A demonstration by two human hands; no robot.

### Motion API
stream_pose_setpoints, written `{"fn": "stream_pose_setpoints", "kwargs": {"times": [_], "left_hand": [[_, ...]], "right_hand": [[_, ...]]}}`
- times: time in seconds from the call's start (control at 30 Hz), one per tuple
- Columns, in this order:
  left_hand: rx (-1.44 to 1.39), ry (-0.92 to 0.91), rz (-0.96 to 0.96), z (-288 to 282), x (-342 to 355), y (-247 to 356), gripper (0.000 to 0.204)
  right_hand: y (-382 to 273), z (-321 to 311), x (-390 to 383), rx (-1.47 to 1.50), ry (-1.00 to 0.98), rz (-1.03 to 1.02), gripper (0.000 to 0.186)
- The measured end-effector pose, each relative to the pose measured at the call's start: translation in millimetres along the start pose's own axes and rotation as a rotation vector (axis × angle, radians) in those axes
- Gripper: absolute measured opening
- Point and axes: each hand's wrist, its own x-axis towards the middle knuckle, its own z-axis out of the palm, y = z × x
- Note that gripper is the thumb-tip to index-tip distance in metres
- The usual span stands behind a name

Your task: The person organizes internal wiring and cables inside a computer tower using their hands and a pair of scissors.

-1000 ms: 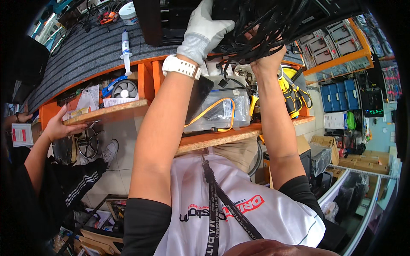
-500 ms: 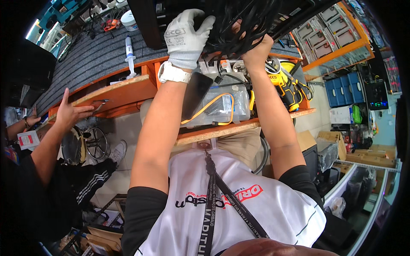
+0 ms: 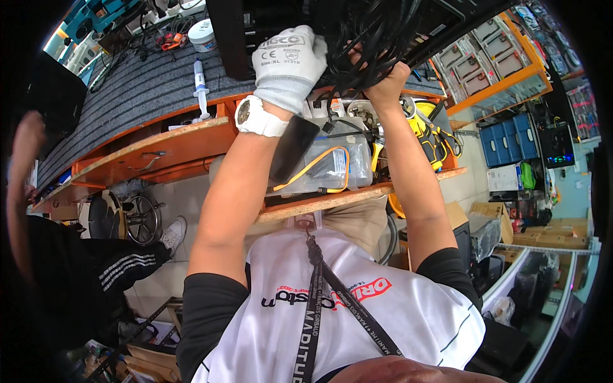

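My right hand (image 3: 387, 84), bare, is closed around a thick tangle of black cables (image 3: 377, 45) at the top of the view. Some fingertips show between the strands. To the left of the bundle is my left hand (image 3: 288, 64), in a white knit work glove. Its fingers curl toward the cables and a dark case (image 3: 265, 22); whatever they hold is hidden. Below my hands, an open drawer (image 3: 332, 207) holds a clear plastic box (image 3: 354, 167), a dark phone-like slab (image 3: 295, 145), an orange-yellow cable (image 3: 311, 167) and a yellow-and-black power tool (image 3: 426, 137).
On the grey ribbed mat (image 3: 143, 83) lie a syringe (image 3: 200, 89) and a white tub (image 3: 202, 36). A closed orange drawer (image 3: 153, 159) is at left. A co-worker's blurred arm (image 3: 25, 172) hangs at the far left. An orange-framed display case (image 3: 485, 64) stands at right.
My left hand has lowered slightly toward the cables, and its spread thumb and fingers have curled in. My right hand keeps its grip. The co-worker's hand has left the drawer at left, now closed.
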Motion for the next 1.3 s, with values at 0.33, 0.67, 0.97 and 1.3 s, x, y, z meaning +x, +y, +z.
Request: {"fn": "stream_pose_setpoints", "kwargs": {"times": [0.33, 0.67, 0.97, 1.3], "left_hand": [[-0.653, 0.126, 0.334, 16, -3, -10, 0.011], [-1.006, 0.003, 0.15, 25, 4, -8, 0.015], [-0.771, -0.092, 0.409, 6, 9, -20, 0.027], [-1.167, -0.19, 0.141, 8, 4, -11, 0.035]], "right_hand": [[16, -1, -4, 0.158, -0.135, 0.078, 0.018], [12, 0, -5, 0.124, -0.066, 0.134, 0.015], [2, 9, -10, 0.327, 0.023, 0.239, 0.019], [2, 9, -11, 0.331, 0.023, 0.332, 0.015]]}}
